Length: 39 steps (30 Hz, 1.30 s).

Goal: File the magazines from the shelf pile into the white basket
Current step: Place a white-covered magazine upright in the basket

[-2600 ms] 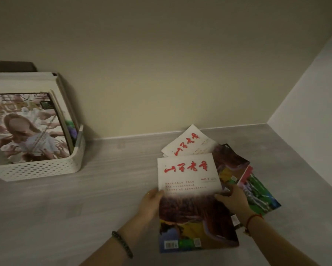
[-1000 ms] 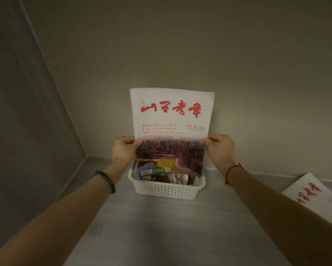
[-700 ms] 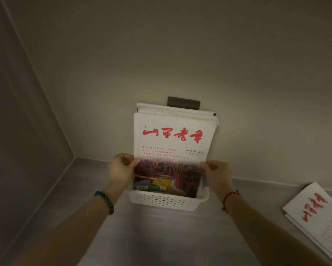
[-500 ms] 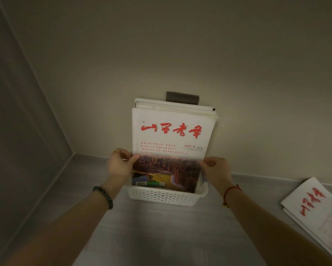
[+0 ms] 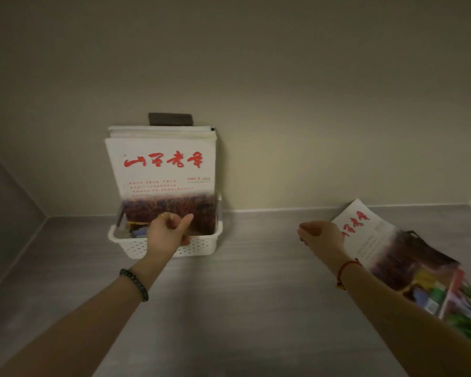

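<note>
left arm (image 5: pixel 93 322): bare forearm reaching forward from the lower left, wrist straight. left hand (image 5: pixel 167 232): back toward the camera, fingers curled into the palm, thumb (image 5: pixel 186 220) raised and pointing up and right, ring (image 5: pixel 162 215) on one finger. nothing seen in its grasp. position: toward the rear edge of the shelf (image 5: pixel 242 295), left of centre.

right arm (image 5: pixel 392 308): bare forearm reaching forward from the lower right. right hand (image 5: pixel 320 238): above the shelf near its rear edge, right of centre, fingers loosely bent, slightly blurred, empty. hands well apart.
</note>
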{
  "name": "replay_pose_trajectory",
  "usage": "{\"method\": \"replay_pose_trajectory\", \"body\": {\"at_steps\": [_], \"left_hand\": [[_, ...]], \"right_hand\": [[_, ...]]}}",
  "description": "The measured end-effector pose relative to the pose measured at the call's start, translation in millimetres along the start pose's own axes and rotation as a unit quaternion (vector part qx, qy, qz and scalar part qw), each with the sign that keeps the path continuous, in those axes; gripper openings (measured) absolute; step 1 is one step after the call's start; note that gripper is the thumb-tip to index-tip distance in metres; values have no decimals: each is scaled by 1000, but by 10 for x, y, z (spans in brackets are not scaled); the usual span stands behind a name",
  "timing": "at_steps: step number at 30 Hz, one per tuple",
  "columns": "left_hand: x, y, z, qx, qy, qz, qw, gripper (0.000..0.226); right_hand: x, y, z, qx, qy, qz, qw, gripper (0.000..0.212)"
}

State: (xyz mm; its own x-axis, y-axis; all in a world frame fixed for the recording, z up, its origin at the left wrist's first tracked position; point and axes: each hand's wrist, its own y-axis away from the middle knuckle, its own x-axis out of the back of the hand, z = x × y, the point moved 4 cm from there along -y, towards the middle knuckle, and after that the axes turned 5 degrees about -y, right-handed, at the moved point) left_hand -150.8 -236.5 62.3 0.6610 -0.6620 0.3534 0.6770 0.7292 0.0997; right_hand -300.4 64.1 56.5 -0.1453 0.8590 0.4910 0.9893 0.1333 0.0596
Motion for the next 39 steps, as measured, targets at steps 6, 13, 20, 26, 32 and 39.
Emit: {"method": "replay_pose_trajectory", "body": {"at_steps": [6, 13, 20, 26, 32, 39], "left_hand": [[-1164, 414, 147, 25, 36, -85, 995, 21], [-2586, 916, 152, 78, 65, -158, 982, 16], [-3522, 1397, 107, 145, 77, -214, 963, 25], [-3896, 1745, 145, 197, 120, -277, 933, 25], [-4039, 1803, 302, 210, 160, -281, 923, 20], [-3535, 1570, 407, 105, 96, -189, 972, 35]], "right_hand": [[1021, -76, 636, -35, 64, 11, 997, 30], [1799, -245, 1453, -86, 185, -63, 977, 55], [1754, -198, 1933, -2, 370, -192, 909, 74], [1657, -168, 1853, 149, 523, -232, 807, 34], [1646, -2, 1642, 150, 394, -224, 879, 23], [1521, 159, 1491, 140, 243, -176, 943, 54]]}}
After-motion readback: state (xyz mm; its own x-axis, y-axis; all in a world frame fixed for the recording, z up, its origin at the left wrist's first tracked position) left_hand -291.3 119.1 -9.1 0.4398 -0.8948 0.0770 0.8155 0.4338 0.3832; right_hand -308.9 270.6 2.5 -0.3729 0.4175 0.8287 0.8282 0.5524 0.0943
